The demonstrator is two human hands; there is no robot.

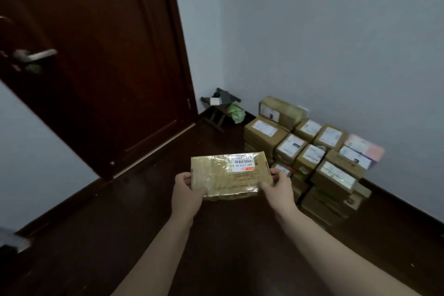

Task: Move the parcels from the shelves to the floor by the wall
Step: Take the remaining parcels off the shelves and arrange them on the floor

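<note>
While both arms reach forward, the left hand [186, 193] and the right hand [278, 186] grasp a flat brown parcel [228, 175] between them, held in the air above the dark wooden floor [168, 235]. The left hand clasps the parcel's left edge, with the thumb on top and the fingers curled beneath. The right hand clasps the right edge, its fingers wrapped round the near corner. Shiny clear tape wraps the parcel, and a white label [240, 163] with a barcode sits on its top face, toward the far side and nearer the right hand than the left. Beyond the grip and off to its right, a pile of parcels [312, 151] rests on the floor against the grey-blue wall [336, 43]. Most are brown boxes with white labels facing up, stacked more than one deep, and one at the far right end looks pinkish. The nearest boxes of that pile lie just past the right hand, apart from the held parcel. Left of the grip and farther away stands a dark brown door [96, 55] with a metal handle [36, 56]. Straight beyond the grip, in the corner, a small wooden stool [217, 113] carries a grey object, with a green bag [236, 112] beside it
</note>
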